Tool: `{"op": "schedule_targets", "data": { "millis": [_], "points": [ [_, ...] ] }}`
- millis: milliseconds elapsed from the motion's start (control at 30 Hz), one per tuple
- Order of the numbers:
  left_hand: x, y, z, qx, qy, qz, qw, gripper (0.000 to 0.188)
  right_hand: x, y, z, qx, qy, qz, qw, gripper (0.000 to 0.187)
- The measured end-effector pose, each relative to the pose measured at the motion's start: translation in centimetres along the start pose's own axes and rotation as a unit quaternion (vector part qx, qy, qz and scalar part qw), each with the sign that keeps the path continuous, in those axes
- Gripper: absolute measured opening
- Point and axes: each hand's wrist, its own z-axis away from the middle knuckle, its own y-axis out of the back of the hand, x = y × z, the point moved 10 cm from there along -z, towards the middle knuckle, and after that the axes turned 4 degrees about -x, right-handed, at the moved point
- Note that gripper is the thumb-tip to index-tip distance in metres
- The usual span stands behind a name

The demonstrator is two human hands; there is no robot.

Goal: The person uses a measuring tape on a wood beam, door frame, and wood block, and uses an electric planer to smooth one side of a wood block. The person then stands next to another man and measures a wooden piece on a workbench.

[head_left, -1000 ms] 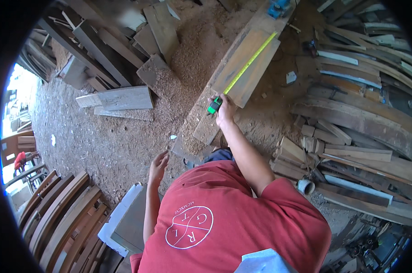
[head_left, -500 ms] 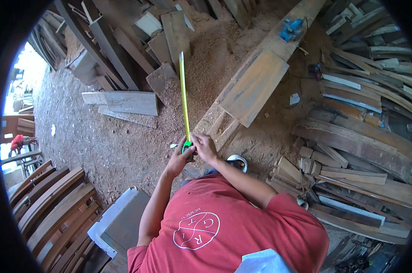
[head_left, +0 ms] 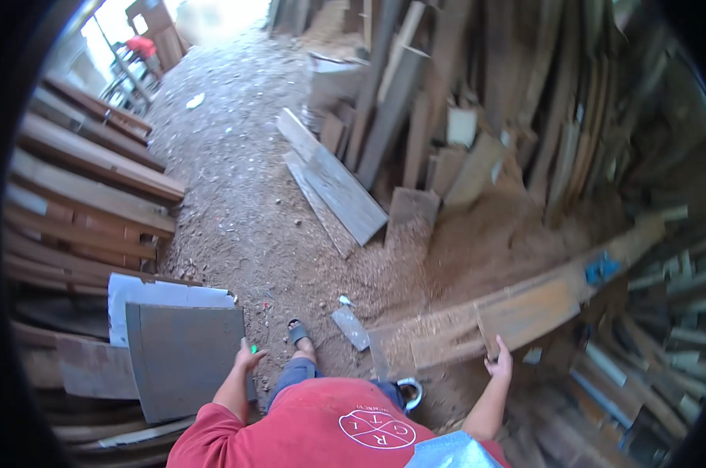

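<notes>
My left hand is closed around the tape measure; only a small green part of its case shows, and no blade stretches out of it. That hand is beside the right edge of a large grey panel. On the other side, my right hand is held out with its fingers apart and nothing in it. It is nearest to a brown wooden board lying on a long plank; whether the fingertips touch the board I cannot tell.
A blue power tool rests farther along the plank. Stacked curved timbers line the left. Upright planks lean at the back, with grey boards in front of them. A small flat offcut lies near my sandalled foot.
The yellow blade that stood out from the tape measure is gone from sight. My hands have parted, the left one keeping the tape measure. My view has turned to the left.
</notes>
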Motion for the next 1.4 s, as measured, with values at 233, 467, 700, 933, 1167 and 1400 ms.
{"op": "schedule_targets", "data": {
  "millis": [233,467,700,933,1167,1400],
  "points": [
    [-21.0,2.4,-5.8,-0.030,0.116,0.185,0.975,0.104,-10.7,-9.7,10.0,0.240,0.262,0.059,0.933,0.052],
    [-20.7,12.0,-15.5,0.001,0.021,0.283,0.959,0.078,0.4,-27.6,18.4,0.109,0.188,0.038,0.975,0.067],
    [-17.3,21.0,-25.2,-0.106,0.031,0.495,0.862,0.033,13.6,-56.4,15.4,-0.089,-0.045,0.315,0.944,0.078],
    [-14.1,38.2,-33.8,0.010,-0.085,0.567,0.820,0.065,25.4,-82.9,8.0,-0.164,-0.156,0.528,0.819,0.033],
    [-32.8,41.8,-35.7,0.046,0.221,0.504,0.834,0.052,29.9,-108.8,11.8,-0.272,-0.214,0.734,0.584,0.043],
    [-20.3,49.5,-46.9,-0.154,0.254,0.446,0.844,0.050,16.4,-128.4,17.4,-0.176,0.106,0.869,0.450,0.047]
  ]
}}
